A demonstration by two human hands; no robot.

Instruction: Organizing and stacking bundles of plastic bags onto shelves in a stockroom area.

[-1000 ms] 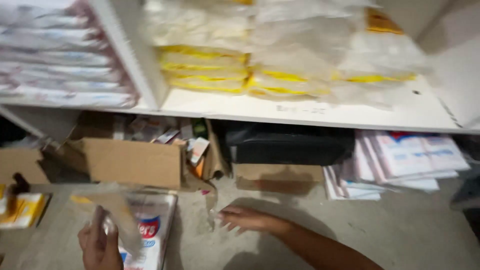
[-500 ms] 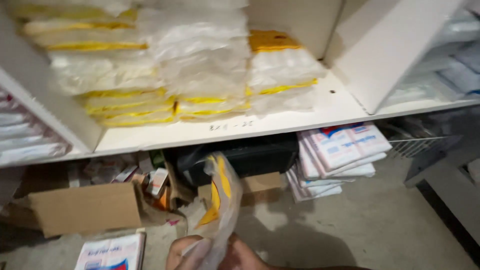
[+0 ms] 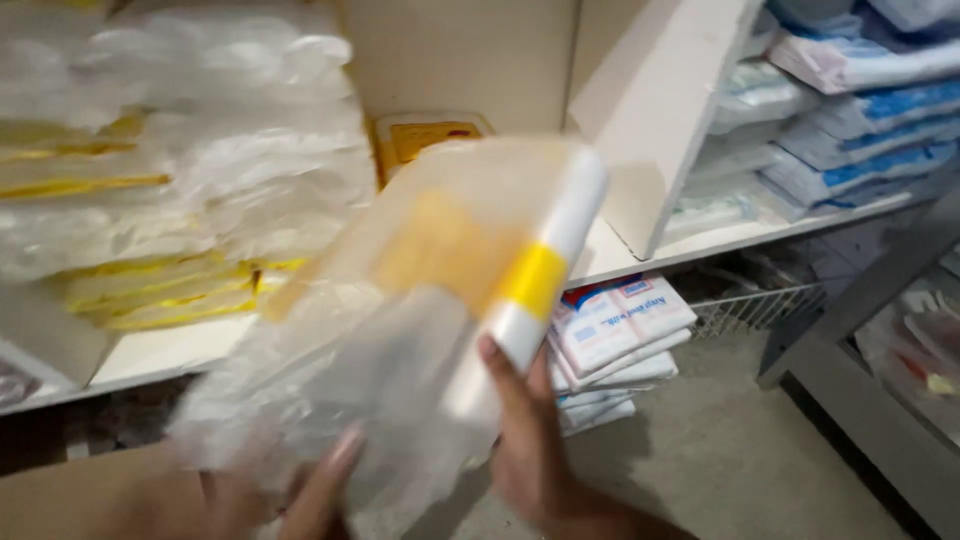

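Plastic bag pack (image 3: 440,290), yellow-banded: clasped in right hand (image 3: 525,440) grip, left hand (image 3: 300,490) grip pinching lower edge. Shelf (image 3: 640,250) edge directly behind; stacked packets (image 3: 610,335) beside right, open floor (image 3: 720,450) below.

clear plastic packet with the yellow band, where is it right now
The clear plastic packet is mid-frame in the head view, held up in both hands, in front of the white shelf stacked with similar packets.

Left hand (image 3: 300,490): raised low in view, fingers curled shut, blurred.
Right hand (image 3: 525,440): raised beside it, thumb upright, gripping.
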